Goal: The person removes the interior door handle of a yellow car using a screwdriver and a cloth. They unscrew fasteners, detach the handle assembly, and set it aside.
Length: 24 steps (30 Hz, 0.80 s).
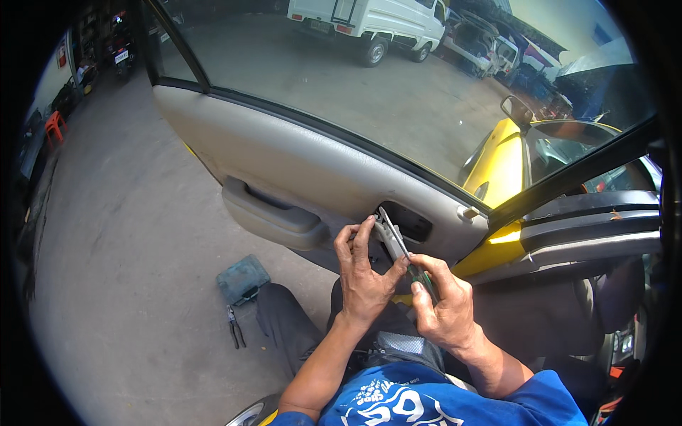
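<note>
My left hand (pixel 364 282) pinches a light grey inner door handle (pixel 390 243), its fingertips around the upper end and thumb lower down. Closed around the green-handled screwdriver (pixel 396 231) is my right hand (pixel 449 304). The screwdriver's metal shaft points up and left along the grey part, its tip close to my left fingertips; whether it touches a screw cannot be made out. Just behind both hands is the dark recess (pixel 418 223) in the grey door panel (pixel 298 148). A moulded armrest (pixel 273 216) juts from the panel to the left of my hands.
On the concrete floor at left lie a teal tool case (pixel 241 280) and dark-handled pliers (pixel 235 328). The window frame spans above my hands; a side mirror (pixel 517 109) is beyond it. Further off are a white truck (pixel 362 27) and a red stool (pixel 55 126).
</note>
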Each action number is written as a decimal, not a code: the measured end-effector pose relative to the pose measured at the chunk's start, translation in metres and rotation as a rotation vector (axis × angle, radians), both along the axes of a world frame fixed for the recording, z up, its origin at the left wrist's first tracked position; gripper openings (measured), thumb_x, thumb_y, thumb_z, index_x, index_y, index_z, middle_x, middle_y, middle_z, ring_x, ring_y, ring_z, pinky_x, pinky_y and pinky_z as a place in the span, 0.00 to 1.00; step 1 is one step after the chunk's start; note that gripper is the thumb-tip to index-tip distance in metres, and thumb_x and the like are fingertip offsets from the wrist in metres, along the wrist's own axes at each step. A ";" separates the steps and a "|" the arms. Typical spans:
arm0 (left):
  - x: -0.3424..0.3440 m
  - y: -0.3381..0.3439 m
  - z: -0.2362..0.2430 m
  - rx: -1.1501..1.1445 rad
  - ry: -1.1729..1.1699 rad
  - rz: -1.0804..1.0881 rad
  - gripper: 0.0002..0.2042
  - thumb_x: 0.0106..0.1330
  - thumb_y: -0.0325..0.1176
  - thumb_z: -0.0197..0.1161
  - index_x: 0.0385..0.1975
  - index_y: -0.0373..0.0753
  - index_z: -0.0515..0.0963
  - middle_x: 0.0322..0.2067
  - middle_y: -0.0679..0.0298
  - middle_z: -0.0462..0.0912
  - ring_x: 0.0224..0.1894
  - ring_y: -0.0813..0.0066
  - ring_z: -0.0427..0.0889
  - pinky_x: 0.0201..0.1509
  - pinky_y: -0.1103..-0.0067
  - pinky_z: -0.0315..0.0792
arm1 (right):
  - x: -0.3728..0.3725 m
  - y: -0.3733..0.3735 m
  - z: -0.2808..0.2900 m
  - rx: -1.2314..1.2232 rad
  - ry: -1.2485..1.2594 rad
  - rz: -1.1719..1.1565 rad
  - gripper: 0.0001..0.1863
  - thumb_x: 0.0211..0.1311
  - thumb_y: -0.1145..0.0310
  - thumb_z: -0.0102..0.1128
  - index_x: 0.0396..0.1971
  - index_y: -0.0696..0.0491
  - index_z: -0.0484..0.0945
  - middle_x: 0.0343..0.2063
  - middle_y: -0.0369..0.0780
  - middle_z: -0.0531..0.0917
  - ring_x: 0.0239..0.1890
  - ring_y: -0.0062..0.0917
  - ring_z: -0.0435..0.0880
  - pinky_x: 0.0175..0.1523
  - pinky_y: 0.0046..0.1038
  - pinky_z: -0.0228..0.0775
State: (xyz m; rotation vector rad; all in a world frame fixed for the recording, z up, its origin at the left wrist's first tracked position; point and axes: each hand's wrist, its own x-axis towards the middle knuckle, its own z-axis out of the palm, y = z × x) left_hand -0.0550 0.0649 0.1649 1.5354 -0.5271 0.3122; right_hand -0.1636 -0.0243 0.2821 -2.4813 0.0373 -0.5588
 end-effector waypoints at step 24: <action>-0.035 0.007 0.039 0.172 0.269 -0.071 0.21 0.85 0.44 0.52 0.36 0.32 0.78 0.26 0.68 0.76 0.29 0.82 0.68 0.34 0.77 0.67 | 0.005 -0.044 -0.066 0.151 -0.044 0.305 0.40 0.56 0.72 0.74 0.71 0.51 0.73 0.44 0.46 0.79 0.44 0.40 0.84 0.53 0.38 0.80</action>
